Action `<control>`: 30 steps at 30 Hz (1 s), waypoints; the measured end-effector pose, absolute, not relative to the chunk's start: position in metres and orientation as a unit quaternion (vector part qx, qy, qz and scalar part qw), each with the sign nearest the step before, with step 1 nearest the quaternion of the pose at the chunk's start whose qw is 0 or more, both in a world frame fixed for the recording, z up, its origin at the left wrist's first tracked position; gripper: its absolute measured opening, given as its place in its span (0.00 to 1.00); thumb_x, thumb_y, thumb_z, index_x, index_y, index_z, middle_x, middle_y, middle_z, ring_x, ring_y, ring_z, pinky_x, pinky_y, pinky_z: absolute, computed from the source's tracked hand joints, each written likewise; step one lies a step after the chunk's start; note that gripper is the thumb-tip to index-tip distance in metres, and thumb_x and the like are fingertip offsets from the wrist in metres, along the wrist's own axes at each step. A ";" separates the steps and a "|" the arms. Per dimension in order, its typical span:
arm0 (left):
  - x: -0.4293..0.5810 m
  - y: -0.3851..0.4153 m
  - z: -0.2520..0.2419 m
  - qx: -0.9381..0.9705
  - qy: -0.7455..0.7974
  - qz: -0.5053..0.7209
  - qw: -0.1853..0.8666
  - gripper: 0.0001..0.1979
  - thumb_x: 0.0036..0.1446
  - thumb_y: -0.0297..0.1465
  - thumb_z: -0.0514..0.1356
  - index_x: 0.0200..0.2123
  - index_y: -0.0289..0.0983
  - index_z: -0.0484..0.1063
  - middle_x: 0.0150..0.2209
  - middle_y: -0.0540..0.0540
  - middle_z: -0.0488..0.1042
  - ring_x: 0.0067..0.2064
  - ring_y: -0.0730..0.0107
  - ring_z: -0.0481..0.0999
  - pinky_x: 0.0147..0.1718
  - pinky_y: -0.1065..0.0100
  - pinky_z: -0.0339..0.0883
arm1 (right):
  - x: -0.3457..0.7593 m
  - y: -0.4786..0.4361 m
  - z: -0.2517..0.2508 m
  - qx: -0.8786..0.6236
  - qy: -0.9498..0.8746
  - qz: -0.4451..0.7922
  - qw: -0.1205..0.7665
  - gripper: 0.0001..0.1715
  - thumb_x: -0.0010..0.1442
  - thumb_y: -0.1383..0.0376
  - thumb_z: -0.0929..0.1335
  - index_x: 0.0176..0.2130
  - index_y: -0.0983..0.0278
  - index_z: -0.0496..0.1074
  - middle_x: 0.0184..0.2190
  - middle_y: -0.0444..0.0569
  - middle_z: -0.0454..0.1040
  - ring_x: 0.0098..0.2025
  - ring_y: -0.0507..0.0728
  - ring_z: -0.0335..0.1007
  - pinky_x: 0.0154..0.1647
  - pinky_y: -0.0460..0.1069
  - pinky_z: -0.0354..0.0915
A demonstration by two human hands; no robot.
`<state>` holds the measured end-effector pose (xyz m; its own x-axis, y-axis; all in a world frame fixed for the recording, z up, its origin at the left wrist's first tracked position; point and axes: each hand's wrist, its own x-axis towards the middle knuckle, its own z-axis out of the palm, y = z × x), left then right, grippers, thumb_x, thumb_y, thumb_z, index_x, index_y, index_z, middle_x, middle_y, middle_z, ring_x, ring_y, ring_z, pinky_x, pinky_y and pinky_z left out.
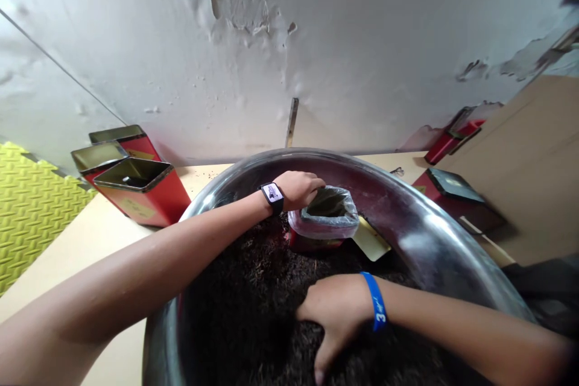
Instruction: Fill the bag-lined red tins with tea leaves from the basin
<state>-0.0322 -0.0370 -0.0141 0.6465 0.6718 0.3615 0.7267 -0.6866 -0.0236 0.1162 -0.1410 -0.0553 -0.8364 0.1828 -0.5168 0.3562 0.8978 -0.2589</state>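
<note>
A large metal bowl (452,232) holds dark, shredded material (253,307) that looks like loose tea leaves. Inside it stands a red tin (312,243) lined with a clear plastic bag (346,228) folded over its rim. My left hand (296,190), with a black watch at the wrist, grips the lined rim on the tin's left side. My right hand (339,307), wearing a blue wristband, reaches palm down into the dark leaves. Its thumb is spread away and the fingertips are buried. A flat yellowish piece (371,240), perhaps a lid, lies right of the tin.
Several open red tins (147,196) stand on the pale table (97,250) left of the bowl. Another dark-red tin (452,190) is at the right, beside a cardboard-coloured surface (534,151). Behind rises a peeling white wall (353,54). Yellow foam matting (31,211) shows at far left.
</note>
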 end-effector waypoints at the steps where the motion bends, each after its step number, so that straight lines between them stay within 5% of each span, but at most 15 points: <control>1: -0.032 -0.037 -0.014 -0.903 -0.387 -0.170 0.079 0.16 0.57 0.31 0.47 0.45 0.41 0.69 0.41 0.47 0.73 0.41 0.65 0.73 0.36 0.67 0.66 | 0.116 -0.140 -0.052 0.129 0.949 -0.164 0.235 0.24 0.42 0.45 0.66 0.33 0.58 0.72 0.27 0.46 0.76 0.27 0.56 0.71 0.25 0.47 0.62; 4: -0.033 -0.037 -0.016 -0.898 -0.392 -0.188 0.061 0.16 0.57 0.30 0.47 0.45 0.40 0.69 0.42 0.47 0.73 0.42 0.66 0.73 0.38 0.68 0.66 | 0.117 -0.134 -0.037 0.104 0.969 -0.151 0.167 0.15 0.53 0.53 0.64 0.36 0.59 0.71 0.27 0.45 0.75 0.28 0.54 0.70 0.26 0.46 0.57; 9: -0.034 -0.035 -0.018 -0.897 -0.387 -0.212 0.031 0.15 0.57 0.30 0.48 0.44 0.40 0.70 0.42 0.47 0.74 0.42 0.66 0.73 0.40 0.68 0.65 | 0.129 -0.113 0.001 0.186 0.961 -0.206 0.012 0.16 0.60 0.55 0.60 0.37 0.62 0.69 0.30 0.45 0.74 0.31 0.51 0.68 0.32 0.45 0.57; 14: -0.034 -0.032 -0.021 -0.887 -0.397 -0.237 0.001 0.16 0.56 0.28 0.49 0.45 0.40 0.69 0.40 0.46 0.75 0.41 0.67 0.74 0.41 0.67 0.65 | 0.151 -0.081 0.006 0.366 0.907 -0.067 -0.197 0.16 0.61 0.55 0.59 0.39 0.63 0.67 0.31 0.46 0.72 0.33 0.53 0.67 0.34 0.47 0.58; 21: -0.035 -0.032 -0.020 -0.895 -0.379 -0.236 0.016 0.14 0.57 0.31 0.49 0.43 0.40 0.70 0.40 0.46 0.75 0.40 0.67 0.74 0.39 0.67 0.65 | 0.157 -0.059 -0.014 0.341 0.911 -0.045 -0.227 0.19 0.58 0.59 0.64 0.48 0.63 0.65 0.45 0.50 0.69 0.47 0.57 0.65 0.47 0.51 0.61; 30: -0.036 -0.038 -0.017 -0.899 -0.375 -0.215 0.066 0.13 0.58 0.32 0.49 0.44 0.40 0.69 0.39 0.47 0.75 0.39 0.66 0.74 0.35 0.68 0.65 | 0.160 -0.060 -0.011 0.318 0.912 -0.026 -0.259 0.12 0.59 0.69 0.60 0.40 0.65 0.69 0.38 0.49 0.73 0.40 0.54 0.68 0.44 0.49 0.62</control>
